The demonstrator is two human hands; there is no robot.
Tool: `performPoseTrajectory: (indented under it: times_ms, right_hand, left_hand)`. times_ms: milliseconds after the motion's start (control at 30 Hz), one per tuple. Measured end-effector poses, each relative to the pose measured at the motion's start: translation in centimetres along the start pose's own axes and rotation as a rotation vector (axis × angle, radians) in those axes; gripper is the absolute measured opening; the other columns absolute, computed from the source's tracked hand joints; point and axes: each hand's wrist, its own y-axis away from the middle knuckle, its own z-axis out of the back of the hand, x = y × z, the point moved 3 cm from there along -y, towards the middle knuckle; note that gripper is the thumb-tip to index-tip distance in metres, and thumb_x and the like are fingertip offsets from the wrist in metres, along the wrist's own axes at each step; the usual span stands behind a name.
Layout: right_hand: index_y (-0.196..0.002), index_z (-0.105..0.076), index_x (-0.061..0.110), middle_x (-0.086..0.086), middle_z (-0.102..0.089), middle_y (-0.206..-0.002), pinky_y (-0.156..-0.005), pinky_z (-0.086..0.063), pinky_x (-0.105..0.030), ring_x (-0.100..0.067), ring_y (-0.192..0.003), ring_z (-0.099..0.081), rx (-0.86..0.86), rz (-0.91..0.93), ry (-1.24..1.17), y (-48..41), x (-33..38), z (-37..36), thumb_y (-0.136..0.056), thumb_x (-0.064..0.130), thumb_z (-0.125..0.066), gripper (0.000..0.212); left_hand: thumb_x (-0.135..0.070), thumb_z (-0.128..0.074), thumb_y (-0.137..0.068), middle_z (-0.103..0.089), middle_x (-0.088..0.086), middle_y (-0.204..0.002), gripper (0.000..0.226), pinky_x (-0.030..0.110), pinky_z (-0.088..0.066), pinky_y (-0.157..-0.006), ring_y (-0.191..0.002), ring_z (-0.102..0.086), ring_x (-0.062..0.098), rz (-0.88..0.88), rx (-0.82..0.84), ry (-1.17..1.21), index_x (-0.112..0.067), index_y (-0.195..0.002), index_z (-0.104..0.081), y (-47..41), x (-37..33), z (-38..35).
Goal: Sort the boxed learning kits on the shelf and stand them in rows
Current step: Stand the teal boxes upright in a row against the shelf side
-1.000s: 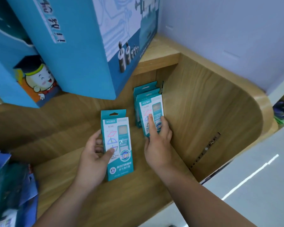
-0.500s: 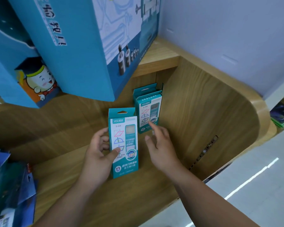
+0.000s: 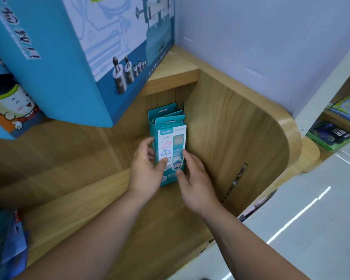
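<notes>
Held upright on the shelf (image 3: pixel 101 201): front teal kit box (image 3: pixel 169 146) (against its row (image 3: pixel 162 113)), left hand (image 3: pixel 144 168) gripping, right hand (image 3: pixel 195 178) loosely curled, fingertips touching.

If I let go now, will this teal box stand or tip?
Probably tippy: the teal box is tall, narrow and stands on its small end. It looks like light, fairly stiff card. Leaning on the boxes behind may steady it.

light: bright, even | shadows: soft | edges: wide-angle warp, slight blur
</notes>
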Motion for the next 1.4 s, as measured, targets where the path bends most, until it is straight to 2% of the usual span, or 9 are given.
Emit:
performPoseTrajectory:
  times_ms: [133, 267, 433, 733, 833, 900, 1033, 1300, 1400]
  right_hand:
    - [-0.157, -0.027, 0.022, 0.009, -0.024, -0.161, -0.09, -0.014, 0.009, 0.006, -0.134, -0.027, -0.002, -0.024, 0.043, -0.9, -0.1, -0.1, -0.105, 0.034, -0.041, 0.054]
    - [-0.158, -0.023, 0.021, 0.007, -0.026, -0.154, -0.088, -0.022, 0.007, 0.003, -0.127, -0.035, -0.008, -0.013, 0.066, -1.4, 0.0, -0.8, -0.105, 0.032, -0.044, 0.058]
    - [-0.159, -0.015, 0.026, 0.008, -0.025, -0.15, -0.095, -0.031, -0.006, -0.003, -0.129, -0.039, 0.004, -0.051, 0.033, -2.0, 0.5, -1.5, -0.104, 0.025, -0.046, 0.063]
    - [-0.158, -0.009, 0.039, 0.01, -0.021, -0.158, -0.105, -0.033, -0.019, -0.009, -0.142, -0.033, 0.001, -0.055, -0.041, -2.6, 1.4, -1.2, -0.103, 0.019, -0.048, 0.071]
    - [-0.157, -0.009, 0.041, 0.01, -0.024, -0.157, -0.101, -0.035, -0.016, -0.009, -0.141, -0.035, 0.0, -0.067, -0.047, -2.4, 1.6, -1.1, -0.102, 0.018, -0.049, 0.072]
    - [-0.157, -0.009, 0.043, 0.011, -0.024, -0.158, -0.097, -0.036, -0.014, -0.008, -0.141, -0.036, -0.006, -0.053, -0.049, -2.2, 1.9, -0.9, -0.102, 0.017, -0.049, 0.073]
    - [-0.156, -0.01, 0.046, 0.015, -0.017, -0.161, -0.104, -0.037, -0.017, -0.006, -0.142, -0.031, -0.035, 0.027, 0.015, -1.9, 2.9, -0.5, -0.102, 0.015, -0.049, 0.073]
    - [-0.156, -0.014, 0.045, 0.012, -0.024, -0.153, -0.107, -0.037, -0.019, -0.007, -0.138, -0.035, 0.005, 0.016, 0.1, -1.7, 2.7, -0.3, -0.1, 0.004, -0.049, 0.078]
    - [-0.155, -0.014, 0.047, 0.015, -0.024, -0.152, -0.103, -0.037, -0.015, -0.005, -0.136, -0.035, 0.043, 0.009, 0.103, -1.3, 2.4, -0.3, -0.1, 0.005, -0.049, 0.078]
  left_hand:
    - [-0.033, -0.081, -0.079, -0.062, -0.002, -0.079, 0.046, 0.031, -0.047, -0.06, -0.07, -0.06, 0.016, -0.008, -0.081, -0.242, -0.016, -0.114, -0.058, -0.7, 0.0, 0.4]
    - [-0.032, -0.081, -0.081, -0.065, -0.006, -0.077, 0.029, 0.029, -0.051, -0.061, -0.067, -0.064, 0.01, 0.015, -0.115, -0.187, -0.016, -0.097, -0.063, -1.1, 0.4, 1.0]
    - [-0.027, -0.072, -0.09, -0.07, -0.003, -0.085, 0.028, 0.014, -0.052, -0.061, -0.072, -0.065, -0.006, 0.007, -0.071, -0.091, -0.015, -0.115, -0.064, -1.3, 0.5, 1.0]
    - [-0.04, -0.067, -0.092, -0.072, -0.001, -0.098, 0.035, 0.039, -0.062, -0.067, -0.077, -0.073, 0.016, 0.051, -0.063, -0.021, -0.02, -0.121, -0.06, -2.1, 1.1, 0.6]
    - [-0.039, -0.065, -0.093, -0.067, -0.005, -0.11, 0.041, 0.016, -0.055, -0.065, -0.081, -0.069, 0.005, 0.027, -0.037, -0.056, -0.017, -0.127, -0.058, -2.0, 0.8, 0.7]
    - [-0.042, -0.064, -0.093, -0.059, -0.003, -0.127, 0.054, 0.014, -0.052, -0.078, -0.097, -0.064, 0.005, -0.005, -0.006, -0.074, -0.019, -0.139, -0.049, -2.0, 0.7, 0.8]
    - [-0.043, -0.063, -0.094, -0.052, 0.004, -0.141, 0.064, 0.035, -0.05, -0.103, -0.122, -0.057, 0.015, -0.035, 0.057, -0.039, -0.019, -0.149, -0.041, -2.4, 0.5, 0.7]
    - [-0.038, -0.064, -0.094, -0.068, -0.002, -0.099, 0.043, 0.014, -0.053, -0.07, -0.086, -0.067, 0.004, -0.03, -0.067, 0.03, -0.014, -0.13, -0.06, -2.3, -0.2, 0.8]
    - [-0.039, -0.062, -0.095, -0.065, -0.012, -0.087, 0.039, 0.023, -0.057, -0.068, -0.081, -0.067, 0.003, -0.019, -0.089, 0.023, -0.015, -0.125, -0.062, -2.1, -0.6, 1.0]
